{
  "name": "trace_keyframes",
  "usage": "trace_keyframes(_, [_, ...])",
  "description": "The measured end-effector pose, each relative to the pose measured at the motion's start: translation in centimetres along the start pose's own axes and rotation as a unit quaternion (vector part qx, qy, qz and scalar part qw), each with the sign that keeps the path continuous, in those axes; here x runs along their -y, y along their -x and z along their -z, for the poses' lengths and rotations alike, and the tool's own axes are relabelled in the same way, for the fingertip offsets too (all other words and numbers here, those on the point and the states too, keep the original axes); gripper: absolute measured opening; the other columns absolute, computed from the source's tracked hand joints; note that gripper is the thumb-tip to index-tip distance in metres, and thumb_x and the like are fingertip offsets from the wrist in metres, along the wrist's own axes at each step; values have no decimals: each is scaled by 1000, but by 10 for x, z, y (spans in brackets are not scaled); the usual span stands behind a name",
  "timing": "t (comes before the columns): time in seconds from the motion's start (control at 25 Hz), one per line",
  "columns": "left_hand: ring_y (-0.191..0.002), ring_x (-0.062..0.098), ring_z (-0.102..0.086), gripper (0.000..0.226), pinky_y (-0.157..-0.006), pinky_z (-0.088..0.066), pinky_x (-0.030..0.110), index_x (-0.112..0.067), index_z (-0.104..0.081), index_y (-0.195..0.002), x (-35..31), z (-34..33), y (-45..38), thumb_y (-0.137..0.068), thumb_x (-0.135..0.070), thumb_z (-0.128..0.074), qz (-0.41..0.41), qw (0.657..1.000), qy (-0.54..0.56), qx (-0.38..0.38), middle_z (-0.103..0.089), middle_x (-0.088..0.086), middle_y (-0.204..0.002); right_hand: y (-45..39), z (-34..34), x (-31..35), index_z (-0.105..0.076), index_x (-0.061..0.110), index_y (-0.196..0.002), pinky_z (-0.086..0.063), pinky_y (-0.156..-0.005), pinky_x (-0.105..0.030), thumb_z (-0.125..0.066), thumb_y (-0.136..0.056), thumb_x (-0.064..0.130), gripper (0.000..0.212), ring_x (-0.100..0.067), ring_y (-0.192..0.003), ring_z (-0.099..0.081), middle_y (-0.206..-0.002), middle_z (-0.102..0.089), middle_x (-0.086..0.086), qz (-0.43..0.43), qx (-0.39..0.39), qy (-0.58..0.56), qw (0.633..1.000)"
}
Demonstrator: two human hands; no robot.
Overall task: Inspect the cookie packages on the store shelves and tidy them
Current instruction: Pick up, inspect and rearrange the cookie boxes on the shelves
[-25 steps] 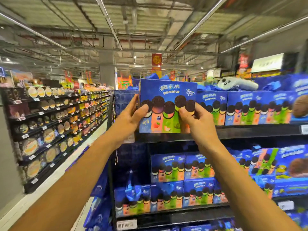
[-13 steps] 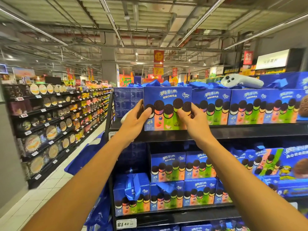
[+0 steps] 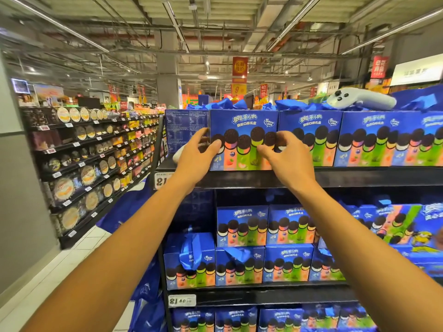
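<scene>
1. Head view, progress: I judge the top shelf [image 3: 263,178] nearly settled. The cookie box [image 3: 242,140] I am handling stands upright at the left end of its row, its base on the shelf and its front about level with the neighbouring box [image 3: 309,137] to its right. Further right the top row reads as one even blue face.

2. Head view, what is left: the middle shelf looks less orderly to me. One lower box [image 3: 189,262] at the left end has a loose blue handle ribbon flopped over its front, and the boxes toward the far right sit at odd angles. The bottom row is cut off by the frame, so I cannot judge it.

3. Head view, hands: my left hand [image 3: 191,159] holds the box's left edge, thumb across the front and fingers wrapped around the side. My right hand [image 3: 285,156] is at the box's lower right front, fingers curled at the seam with the neighbour; I take it as pinching that corner, though the contact is partly hidden. Both hands sit low on the box, just above the shelf lip.
</scene>
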State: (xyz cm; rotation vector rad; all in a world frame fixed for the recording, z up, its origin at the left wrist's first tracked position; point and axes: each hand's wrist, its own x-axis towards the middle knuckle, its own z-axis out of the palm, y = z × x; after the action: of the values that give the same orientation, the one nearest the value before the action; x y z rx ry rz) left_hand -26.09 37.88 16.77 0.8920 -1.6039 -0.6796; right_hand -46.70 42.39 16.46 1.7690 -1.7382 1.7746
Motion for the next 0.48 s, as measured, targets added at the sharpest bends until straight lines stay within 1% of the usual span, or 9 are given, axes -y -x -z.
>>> trace_keyframes(0.12, [-115, 9, -53, 56, -89, -47, 27, -23, -36, -150, 0, -4, 0, -99, -33, -57, 3, 1000, -4, 3, -52, -7, -124, 1, 3, -3, -62, 16, -118, -39, -76, -27, -74, -88, 35, 38, -13, -87, -56, -101, -61, 10, 0, -3, 7, 1000])
trace_keyframes(0.24, [-116, 11, -55, 57, -98, -50, 35, -22, -34, -152, -3, -6, 0, -100, -30, -55, 14, 1000, 6, 20, -53, -4, -130, 2, 3, -4, -61, 17, -116, -38, -72, -29, -74, -88, 39, 38, -14, -86, -57, -97, -61, 9, -5, -8, 17, 1000])
trace_keyframes(0.32, [-120, 16, -57, 56, -100, -51, 39, -19, -35, -151, -6, -6, -1, -99, -26, -57, 25, 999, 23, 27, -54, 1, -137, 3, 4, -5, -61, 19, -115, -43, -71, -32, -73, -88, 44, 39, -16, -87, -58, -96, -62, 9, -7, -17, 35, 999])
trace_keyframes(0.4, [-120, 20, -59, 57, -101, -51, 42, -15, -35, -147, -6, -6, -2, -97, -18, -61, 36, 998, 36, 34, -55, 6, -139, 4, 4, -6, -60, 20, -112, -47, -73, -34, -73, -87, 45, 37, -17, -88, -59, -95, -62, 9, -7, -19, 37, 999])
trace_keyframes(0.48, [-120, 21, -59, 59, -101, -50, 41, -14, -35, -145, -3, -7, -3, -94, -12, -64, 41, 998, 32, 45, -56, 6, -139, 3, 4, -6, -58, 21, -108, -48, -74, -34, -73, -87, 44, 34, -18, -88, -61, -93, -63, 8, -6, -18, 29, 999])
